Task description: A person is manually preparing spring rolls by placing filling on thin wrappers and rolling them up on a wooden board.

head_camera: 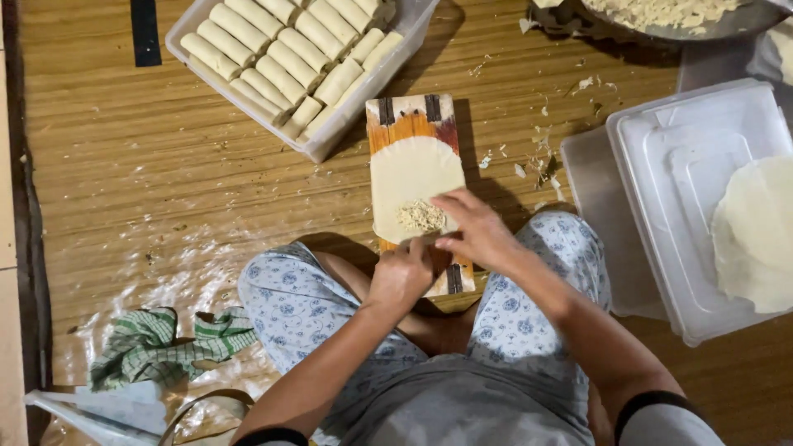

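Round wrapper (413, 177) flat on board (421, 124), stretching far from both hands. Left hand (402, 272) pinching near edge; right hand (472, 231) half-curled beside filling (421, 216), nearer.

head view: worn on the person's head | faces steeply down over the lap to the wooden floor (165, 165) | close range, arms fill lower frame | single view, nothing shared

Two hands (401, 277), one board (410, 116), one wrapper (413, 177), one cloth (165, 343)
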